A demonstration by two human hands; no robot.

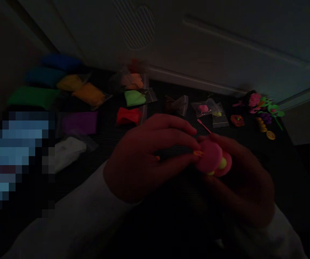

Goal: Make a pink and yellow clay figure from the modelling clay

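Right of the frame's centre, a pink piece (209, 156) is gripped by the right hand (248, 176); at the piece's left edge, an orange bit (198, 153) is pinched by the left hand (144, 154). A pink tool (203, 126) is seen just above on the desk (107, 120).

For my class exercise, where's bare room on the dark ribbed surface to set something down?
Though dim, bare patches show between the purple bagged block and red bagged lump, and, beyond the left hand, between that lump and the brown bagged lump. Crowded: back left, around the green block and orange bagged lump; back right, around the pink flower shape.
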